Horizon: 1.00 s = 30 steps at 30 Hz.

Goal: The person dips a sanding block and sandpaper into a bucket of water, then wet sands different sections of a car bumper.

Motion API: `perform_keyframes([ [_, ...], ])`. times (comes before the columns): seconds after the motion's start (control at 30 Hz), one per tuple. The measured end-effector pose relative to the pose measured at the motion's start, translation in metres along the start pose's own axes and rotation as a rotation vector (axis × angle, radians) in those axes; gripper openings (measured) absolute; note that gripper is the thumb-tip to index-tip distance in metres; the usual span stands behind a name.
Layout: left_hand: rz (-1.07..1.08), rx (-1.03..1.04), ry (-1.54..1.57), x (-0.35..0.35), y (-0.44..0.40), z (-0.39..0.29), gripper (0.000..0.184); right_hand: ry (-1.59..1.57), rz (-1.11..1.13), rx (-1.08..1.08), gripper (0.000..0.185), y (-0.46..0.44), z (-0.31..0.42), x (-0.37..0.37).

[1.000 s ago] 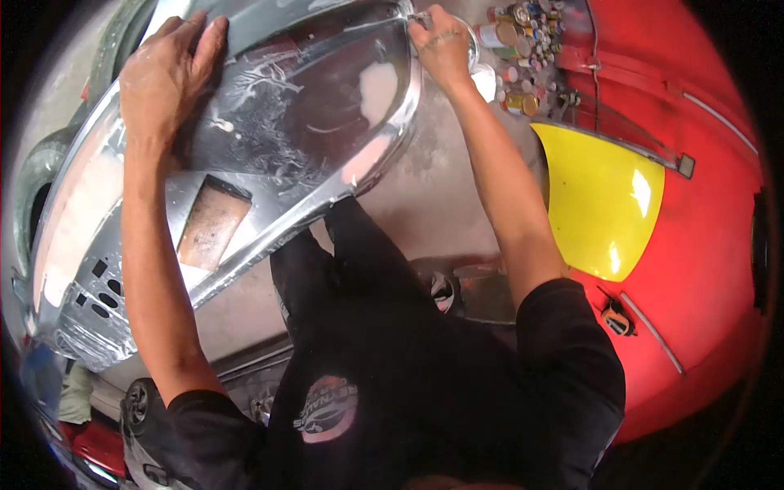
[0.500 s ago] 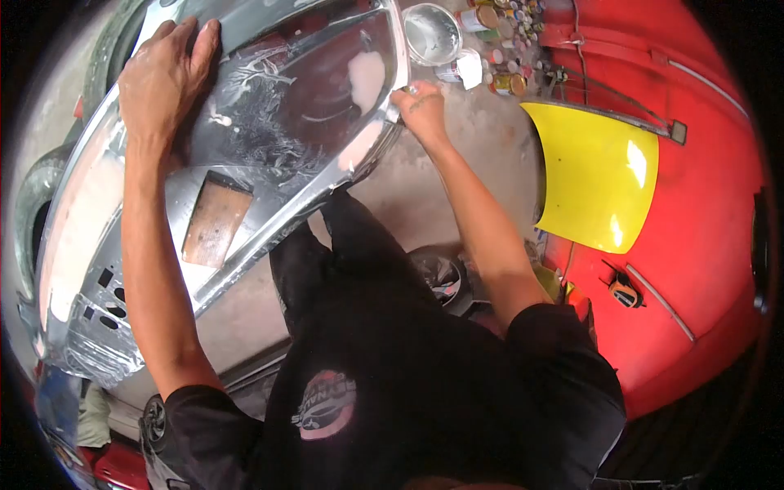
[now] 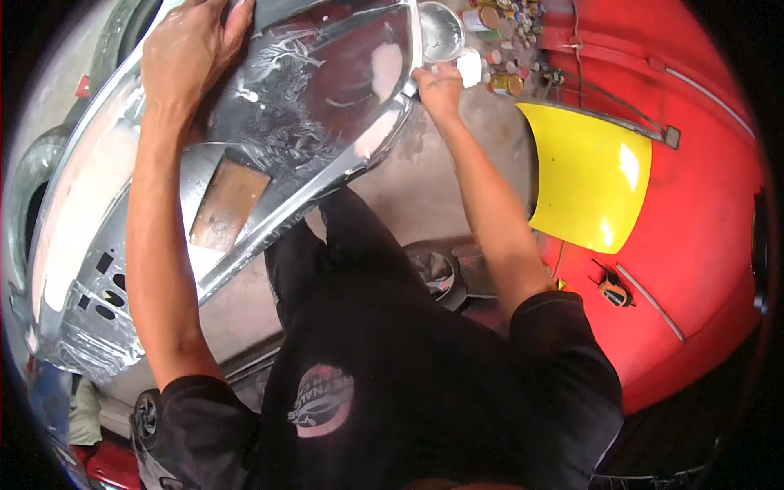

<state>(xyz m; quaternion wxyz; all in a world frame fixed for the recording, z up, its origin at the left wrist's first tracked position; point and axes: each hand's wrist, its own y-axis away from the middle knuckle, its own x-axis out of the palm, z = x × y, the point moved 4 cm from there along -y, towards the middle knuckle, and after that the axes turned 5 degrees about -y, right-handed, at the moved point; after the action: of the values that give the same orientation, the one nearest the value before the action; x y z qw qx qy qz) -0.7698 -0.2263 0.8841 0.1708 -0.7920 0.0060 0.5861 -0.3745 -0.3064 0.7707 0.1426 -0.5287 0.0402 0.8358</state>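
A large grey car body panel slants across the upper left, with pale filler patches and wet white smears on it. Over its upper edge, my left hand grips the panel with bent fingers and the thumb held apart; the frame's top cuts off some fingertips. My right hand is closed around the panel's right corner. On the panel's lower half, near my left forearm, lies a brown rectangular piece. Several dark cut-outs show near the panel's lower left end.
An open metal can and several paint tins stand beyond my right hand. To the right, a yellow panel rests against a large red surface, which also bears an orange-and-black tool. A tyre is at far left.
The panel has shifted up and to the right, turning slightly, and the brown piece has moved with it. Both hands have travelled along, keeping their hold on its edges.
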Motion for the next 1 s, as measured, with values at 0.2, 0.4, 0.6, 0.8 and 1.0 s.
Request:
perform_keyframes([
  [0.2,0.061,-0.233,0.207,-0.030,0.005,-0.021,0.034,-0.080,-0.032,-0.111,0.021,-0.018,-0.011,0.008],
  [0.4,-0.023,-0.179,0.197,-0.033,0.007,-0.025,0.034,-0.370,0.145,0.228,0.027,0.000,-0.028,0.016],
  [0.6,0.057,-0.207,0.209,-0.015,0.002,-0.011,0.033,-0.298,0.068,0.157,0.027,0.007,-0.020,0.010],
  [0.8,0.015,-0.158,0.185,-0.014,0.004,-0.007,0.034,-0.149,-0.017,-0.055,0.028,-0.013,-0.009,0.012],
  [1.0,-0.022,-0.154,0.163,-0.010,0.006,-0.006,0.034,-0.438,0.165,0.313,0.029,0.004,-0.032,0.021],
])
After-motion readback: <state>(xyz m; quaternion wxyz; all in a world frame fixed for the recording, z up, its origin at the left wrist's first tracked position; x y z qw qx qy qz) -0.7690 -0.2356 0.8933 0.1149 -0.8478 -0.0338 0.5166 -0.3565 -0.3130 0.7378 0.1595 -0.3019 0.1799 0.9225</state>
